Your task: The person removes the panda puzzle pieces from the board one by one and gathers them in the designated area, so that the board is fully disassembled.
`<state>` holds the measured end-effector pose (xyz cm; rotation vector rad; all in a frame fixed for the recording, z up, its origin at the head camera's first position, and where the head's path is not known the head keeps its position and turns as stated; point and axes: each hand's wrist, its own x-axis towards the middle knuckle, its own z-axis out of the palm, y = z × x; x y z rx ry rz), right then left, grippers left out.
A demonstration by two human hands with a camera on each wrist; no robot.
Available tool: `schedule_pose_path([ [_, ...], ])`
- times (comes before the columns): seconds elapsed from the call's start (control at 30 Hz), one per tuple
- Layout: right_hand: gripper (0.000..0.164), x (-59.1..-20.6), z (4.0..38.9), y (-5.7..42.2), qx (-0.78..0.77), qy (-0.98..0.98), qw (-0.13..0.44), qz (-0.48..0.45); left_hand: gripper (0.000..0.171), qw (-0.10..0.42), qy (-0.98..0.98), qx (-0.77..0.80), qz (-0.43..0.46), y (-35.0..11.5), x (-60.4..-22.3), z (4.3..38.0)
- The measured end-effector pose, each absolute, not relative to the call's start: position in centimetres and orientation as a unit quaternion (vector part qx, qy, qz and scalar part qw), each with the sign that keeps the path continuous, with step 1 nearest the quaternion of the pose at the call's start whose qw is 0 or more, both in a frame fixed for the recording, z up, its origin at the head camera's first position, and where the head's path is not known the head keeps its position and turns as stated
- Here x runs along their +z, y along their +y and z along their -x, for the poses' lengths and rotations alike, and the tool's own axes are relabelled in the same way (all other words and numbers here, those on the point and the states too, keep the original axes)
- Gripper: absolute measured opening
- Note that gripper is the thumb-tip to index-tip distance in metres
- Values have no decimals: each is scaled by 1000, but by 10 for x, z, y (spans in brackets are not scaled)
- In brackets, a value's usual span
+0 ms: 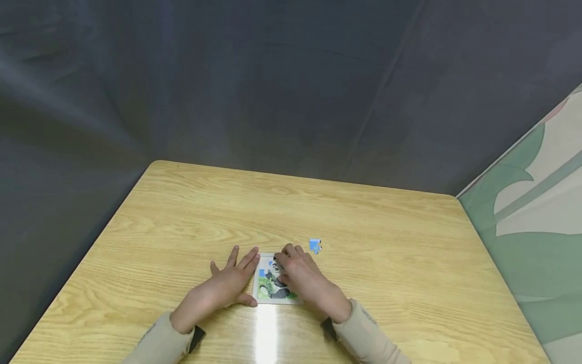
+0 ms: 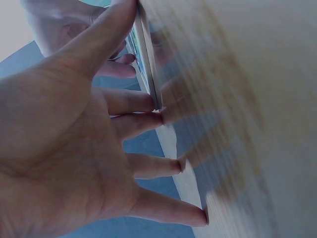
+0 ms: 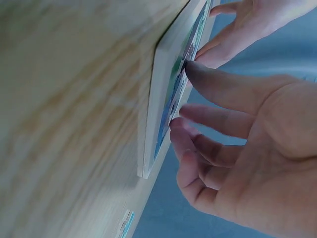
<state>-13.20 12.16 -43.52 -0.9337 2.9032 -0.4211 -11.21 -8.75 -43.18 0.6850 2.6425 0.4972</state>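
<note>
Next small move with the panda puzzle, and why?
Probably a gentle downward press by the right hand: its fingertips touch the panda puzzle, and the left hand lies against the left edge of the frame, so could brace it. The loose blue piece can wait.

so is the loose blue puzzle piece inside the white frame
No, the loose blue puzzle piece lies on the table, outside the white frame.

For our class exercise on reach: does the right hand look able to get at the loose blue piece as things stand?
Probably yes: the loose piece lies on the table just beyond the right hand, with nothing visible between them.
</note>
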Motion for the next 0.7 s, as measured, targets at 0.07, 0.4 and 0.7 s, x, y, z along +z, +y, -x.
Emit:
schedule_pose_path([
  [0.07,44,-435,132,122,-141,943,37,300,98,183,936,177,-242,-87,-431,112],
  [0.4,42,-434,134,126,-148,940,49,304,98,185,936,180,-239,-87,-434,112],
  [0.7,41,-434,134,125,-139,941,42,306,99,182,938,176,-238,-87,-434,112],
])
